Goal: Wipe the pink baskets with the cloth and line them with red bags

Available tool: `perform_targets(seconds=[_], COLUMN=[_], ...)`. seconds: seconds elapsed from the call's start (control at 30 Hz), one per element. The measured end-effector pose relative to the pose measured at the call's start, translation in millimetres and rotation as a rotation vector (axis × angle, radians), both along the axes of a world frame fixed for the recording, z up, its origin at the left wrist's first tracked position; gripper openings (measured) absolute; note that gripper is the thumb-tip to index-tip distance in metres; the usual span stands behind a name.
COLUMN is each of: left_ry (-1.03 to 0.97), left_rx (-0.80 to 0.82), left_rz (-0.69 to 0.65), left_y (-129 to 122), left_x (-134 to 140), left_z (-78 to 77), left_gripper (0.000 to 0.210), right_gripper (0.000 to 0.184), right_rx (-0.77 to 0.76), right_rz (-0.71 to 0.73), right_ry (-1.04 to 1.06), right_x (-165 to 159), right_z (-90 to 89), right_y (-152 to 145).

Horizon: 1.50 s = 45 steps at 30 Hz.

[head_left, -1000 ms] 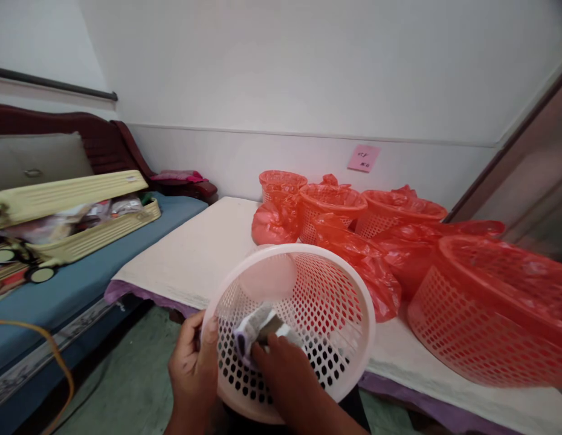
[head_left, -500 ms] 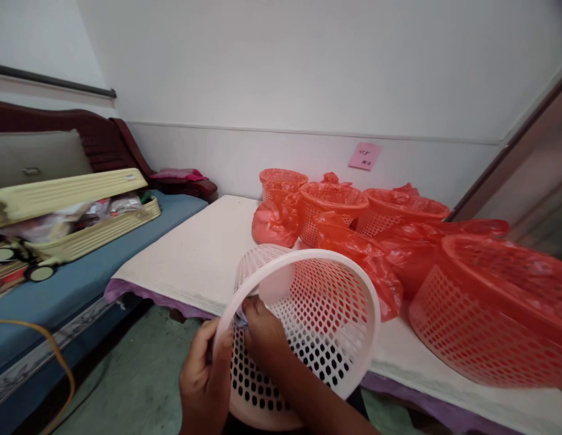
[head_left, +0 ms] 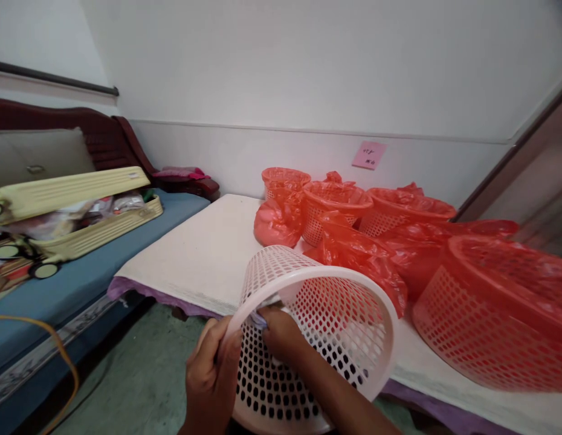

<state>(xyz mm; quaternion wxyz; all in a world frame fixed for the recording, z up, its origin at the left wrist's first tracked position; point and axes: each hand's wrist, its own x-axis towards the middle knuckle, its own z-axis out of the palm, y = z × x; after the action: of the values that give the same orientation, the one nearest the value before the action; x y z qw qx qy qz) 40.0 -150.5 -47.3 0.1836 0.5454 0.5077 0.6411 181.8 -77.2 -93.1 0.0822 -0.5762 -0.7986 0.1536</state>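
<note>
A white plastic basket (head_left: 348,275) with a perforated wall lies tilted in front of me, its mouth turned toward me. My left hand (head_left: 213,365) is closed around the left side of its rim, thumb on the near face. Inside the basket, my right hand (head_left: 281,332) is closed on a pale bluish cloth (head_left: 258,319) and presses it against the inner left wall. Most of the cloth is hidden by the fingers.
Several baskets lined with red bags, such as the large one (head_left: 503,314), stand on the white-topped bed (head_left: 185,241). A knotted red bag (head_left: 276,223) sits among them. Left, an open yellow suitcase (head_left: 100,232) lies on a blue mattress (head_left: 181,208). A yellow cable (head_left: 58,344) hangs nearby.
The basket has shifted slightly right and down in view, its mouth tipping a little. Both hands moved along with it, the right hand still holding the cloth inside.
</note>
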Motion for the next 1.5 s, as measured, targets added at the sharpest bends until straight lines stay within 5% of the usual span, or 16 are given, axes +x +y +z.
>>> perform_targets(seconds=[0.17, 0.3, 0.43, 0.73, 0.9, 1.03, 1.2, 1.33, 1.5], left_ry=[0.09, 0.096, -0.065, -0.204, -0.4, -0.395, -0.298, -0.325, -0.205], left_rx=[-0.057, -0.101, -0.142, -0.197, -0.3, -0.304, -0.233, -0.221, -0.169], left_rz=[0.028, -0.011, -0.073, -0.058, 0.024, 0.143, 0.178, 0.113, -0.023], left_y=[14, 24, 34, 28, 4, -2, 10, 12, 4], left_x=[-18, -23, -15, -13, -3, -5, -18, -13, -4], left_z=[6.9, 16.4, 28.0, 22.7, 4.2, -3.1, -4.2, -4.8, -6.8], left_gripper=[0.024, 0.024, 0.028, 0.037, 0.047, 0.05, 0.045, 0.04, 0.032], right_gripper=[0.028, 0.018, 0.029, 0.036, 0.048, 0.046, 0.032, 0.034, 0.043], right_rx=[-0.034, 0.147, 0.589, 0.705, 0.575, 0.395, 0.243, 0.102, 0.077], right_rz=[0.248, 0.317, 0.25, 0.281, 0.251, 0.241, 0.255, 0.085, -0.026], right_ry=[0.008, -0.231, -0.267, -0.172, 0.027, 0.128, -0.091, -0.193, 0.338], right_x=[15, 26, 28, 5, -19, -31, -13, 8, -4], right_z=[27.0, 8.7, -11.0, -0.1, 26.7, 22.4, 15.0, 21.5, 16.5], right_y=[-66, -100, -108, -105, -99, -96, -91, -84, -76])
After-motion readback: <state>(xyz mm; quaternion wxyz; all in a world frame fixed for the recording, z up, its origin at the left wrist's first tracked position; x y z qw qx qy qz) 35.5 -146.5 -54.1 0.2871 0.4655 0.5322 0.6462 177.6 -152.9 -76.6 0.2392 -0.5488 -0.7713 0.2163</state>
